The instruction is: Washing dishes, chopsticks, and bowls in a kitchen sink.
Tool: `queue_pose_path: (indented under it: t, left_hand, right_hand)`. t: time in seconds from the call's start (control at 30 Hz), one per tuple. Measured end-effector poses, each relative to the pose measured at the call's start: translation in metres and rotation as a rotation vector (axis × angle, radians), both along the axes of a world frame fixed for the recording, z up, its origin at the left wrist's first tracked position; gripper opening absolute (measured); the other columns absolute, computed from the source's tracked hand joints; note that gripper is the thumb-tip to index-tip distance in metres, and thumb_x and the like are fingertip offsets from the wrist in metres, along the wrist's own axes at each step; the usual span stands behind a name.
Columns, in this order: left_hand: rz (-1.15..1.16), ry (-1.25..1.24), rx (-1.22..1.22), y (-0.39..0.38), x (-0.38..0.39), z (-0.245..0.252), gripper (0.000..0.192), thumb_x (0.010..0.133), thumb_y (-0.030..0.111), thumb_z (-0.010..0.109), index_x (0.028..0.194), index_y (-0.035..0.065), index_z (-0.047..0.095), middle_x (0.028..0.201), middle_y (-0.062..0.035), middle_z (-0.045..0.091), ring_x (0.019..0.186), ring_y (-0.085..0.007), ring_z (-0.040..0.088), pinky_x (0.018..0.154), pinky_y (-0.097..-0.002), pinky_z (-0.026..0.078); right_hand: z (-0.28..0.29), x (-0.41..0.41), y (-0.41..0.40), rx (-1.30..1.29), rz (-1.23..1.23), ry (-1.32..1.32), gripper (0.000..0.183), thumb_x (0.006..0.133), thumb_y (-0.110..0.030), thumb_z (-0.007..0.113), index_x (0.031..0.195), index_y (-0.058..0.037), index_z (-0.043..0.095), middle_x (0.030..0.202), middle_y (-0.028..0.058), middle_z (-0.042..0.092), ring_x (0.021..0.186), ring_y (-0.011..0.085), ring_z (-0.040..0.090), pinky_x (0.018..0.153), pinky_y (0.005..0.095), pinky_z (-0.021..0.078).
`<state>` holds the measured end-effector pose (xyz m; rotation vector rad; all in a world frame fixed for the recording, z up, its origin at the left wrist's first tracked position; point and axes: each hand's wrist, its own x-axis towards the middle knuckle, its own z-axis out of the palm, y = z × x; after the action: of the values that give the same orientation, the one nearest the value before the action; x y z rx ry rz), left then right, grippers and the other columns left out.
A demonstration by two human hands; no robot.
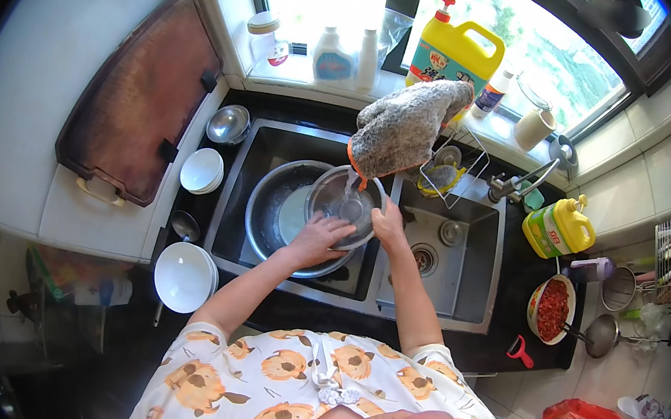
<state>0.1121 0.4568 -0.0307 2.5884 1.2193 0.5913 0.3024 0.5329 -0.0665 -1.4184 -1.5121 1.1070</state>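
Observation:
My right hand (388,224) grips the right rim of a stainless steel bowl (364,203), tilted above a large metal basin (260,226) in the left sink. A stream of water (350,183) falls into the bowl. Slightly blurred, my left hand (320,241) lies across the bowl's near left side, fingers over its inside; whether it grips the rim is unclear. Cloudy liquid (292,214) shows in the basin. A grey cloth with orange edging (402,127) hangs above the bowl and hides where the water comes out.
To the right is a second sink basin (425,286) with a drain and a wire rack (461,177). White bowls (184,276), a ladle (185,225) and metal bowls (228,124) line the left counter. On the right stand a yellow jug (560,227), a bowl of chopped red food (553,309) and a peeler (521,353).

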Motion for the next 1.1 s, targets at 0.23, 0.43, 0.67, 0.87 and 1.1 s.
queue_pose_path:
  t: [0.23, 0.43, 0.67, 0.87, 1.1]
  left_hand:
    - [0.817, -0.474, 0.145, 0.020, -0.017, -0.042, 0.048, 0.084, 0.026, 0.062, 0.125, 0.0047, 0.047, 0.117, -0.0206, 0.054, 0.108, -0.0307, 0.055, 0.089, -0.0439, 0.044]
    - [0.613, -1.098, -0.836, 0.027, -0.024, -0.002, 0.019, 0.087, 0.015, 0.056, 0.099, 0.0017, 0.061, 0.071, -0.0024, 0.063, 0.054, -0.0116, 0.063, 0.044, -0.0227, 0.048]
    - [0.743, -0.338, -0.015, 0.029, -0.035, 0.046, 0.015, 0.082, 0.010, 0.059, 0.095, 0.0029, 0.060, 0.072, -0.0067, 0.063, 0.060, -0.0208, 0.063, 0.055, -0.0338, 0.051]
    - [0.752, -0.011, 0.528, -0.017, -0.051, 0.064, 0.018, 0.079, 0.011, 0.062, 0.096, 0.0139, 0.063, 0.083, -0.0036, 0.065, 0.074, -0.0231, 0.063, 0.062, -0.0344, 0.050]
    - [0.884, 0.019, 0.695, -0.057, -0.096, 0.081, 0.020, 0.080, 0.014, 0.060, 0.101, 0.0136, 0.062, 0.086, -0.0031, 0.064, 0.073, -0.0220, 0.061, 0.063, -0.0349, 0.048]
  right_hand:
    - [0.074, -0.003, -0.020, 0.218, -0.223, -0.263, 0.022, 0.082, -0.016, 0.055, 0.098, -0.0018, 0.062, 0.079, 0.0230, 0.061, 0.078, 0.0394, 0.060, 0.067, 0.0399, 0.0471]
    - [0.076, -0.005, -0.023, 0.546, -0.279, -0.208, 0.018, 0.084, -0.015, 0.057, 0.095, -0.0016, 0.063, 0.077, 0.0218, 0.062, 0.074, 0.0369, 0.062, 0.065, 0.0412, 0.0478]
    - [0.023, -0.010, -0.013, -0.293, -0.115, 0.141, 0.030, 0.091, -0.025, 0.052, 0.101, 0.0028, 0.056, 0.070, 0.0174, 0.063, 0.056, 0.0272, 0.066, 0.045, 0.0358, 0.0522]
    - [0.031, -0.042, -0.040, -0.514, 0.175, 0.260, 0.034, 0.092, -0.018, 0.049, 0.120, -0.0009, 0.040, 0.091, 0.0194, 0.062, 0.058, 0.0263, 0.066, 0.041, 0.0320, 0.0524]
    - [0.028, -0.064, -0.042, -0.351, 0.363, 0.181, 0.040, 0.089, -0.010, 0.048, 0.127, -0.0027, 0.039, 0.089, 0.0163, 0.060, 0.056, 0.0236, 0.064, 0.040, 0.0313, 0.0493]
